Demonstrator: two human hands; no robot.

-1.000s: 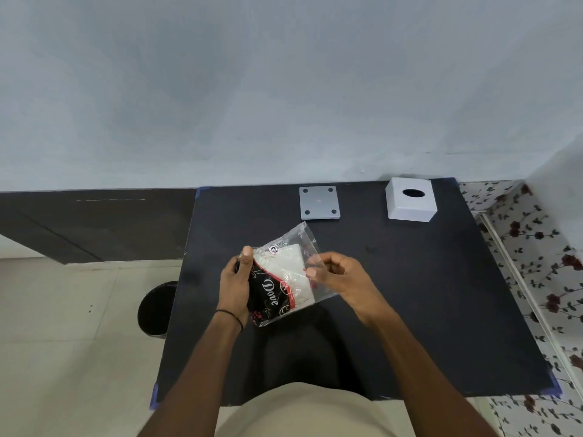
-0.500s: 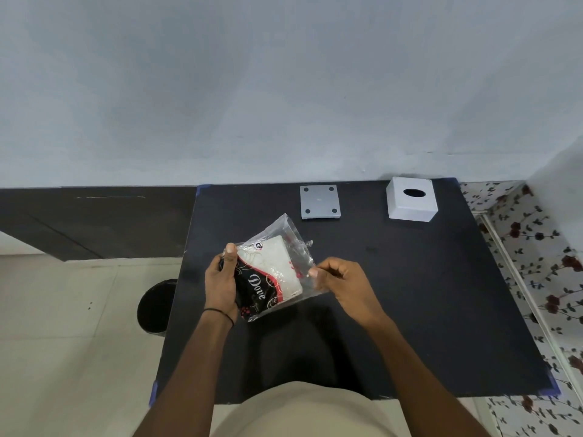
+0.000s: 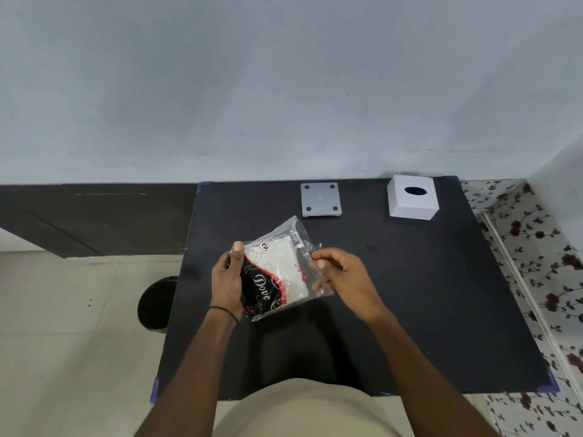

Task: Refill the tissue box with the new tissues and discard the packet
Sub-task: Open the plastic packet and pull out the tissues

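Clear plastic tissue packet (image 3: 277,272) sits gripped in the left hand (image 3: 227,280). Right hand (image 3: 344,275) fingers (image 3: 321,263) pinch its edge. Behind the packet, a white tissue box (image 3: 412,197) stands on the black bench (image 3: 410,294).

A clear tissue packet (image 3: 277,272), printed black and red, is held tilted above the tabletop (image 3: 410,294); the white tissue box (image 3: 412,197) stands at its far right corner.

The packet (image 3: 280,272) is clear, glossy, crinkled plastic film with a printed black-and-red panel over soft white tissues (image 3: 285,263), the bench (image 3: 410,294) is smooth matt black, and the tissue box (image 3: 412,197) and grey plate (image 3: 320,199) look like smooth, hard plastic.
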